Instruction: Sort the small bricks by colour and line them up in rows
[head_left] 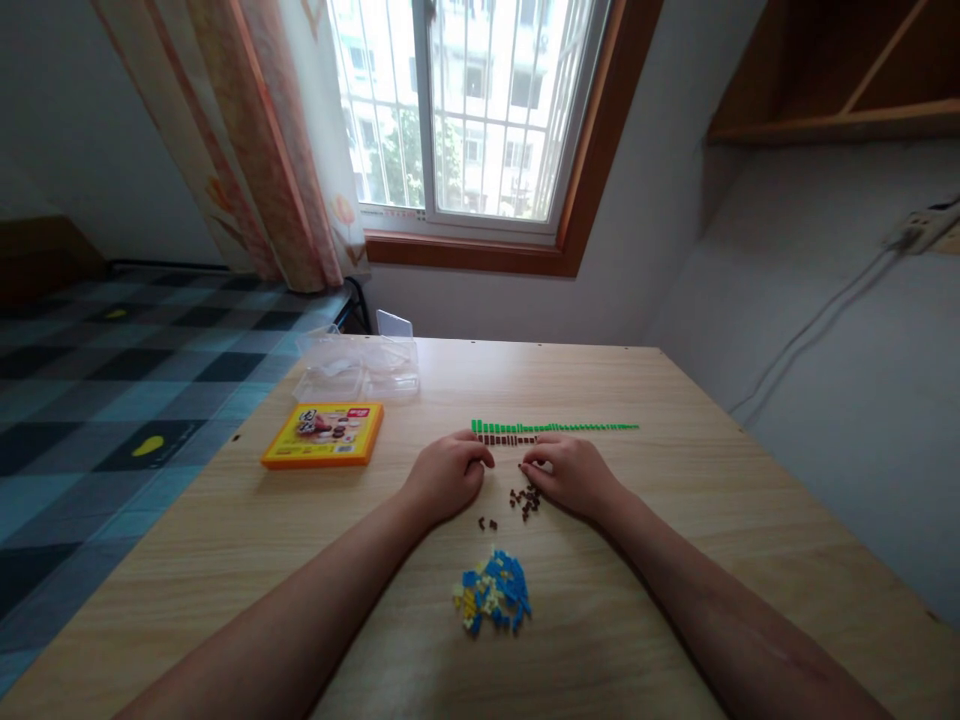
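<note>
A long row of green bricks (555,428) runs across the table, its pieces getting smaller toward the right. Just in front of it lies a shorter row of brown bricks (506,440). My left hand (451,470) rests at the left end of the brown row, fingers bent and thumb apart, holding nothing that I can see. At the row's right end, my right hand (570,470) pinches a tiny brown brick (522,466) between thumb and forefinger. Loose brown bricks (528,500) lie in a small heap below the right hand, with two strays (487,524) to their left.
Nearer to me is a pile of blue and yellow bricks (495,590). An orange-yellow box (324,435) lies at the left, with clear plastic containers (360,365) behind it. The wooden table (675,560) stands beside a checkered bed (157,400) and below a window (480,120).
</note>
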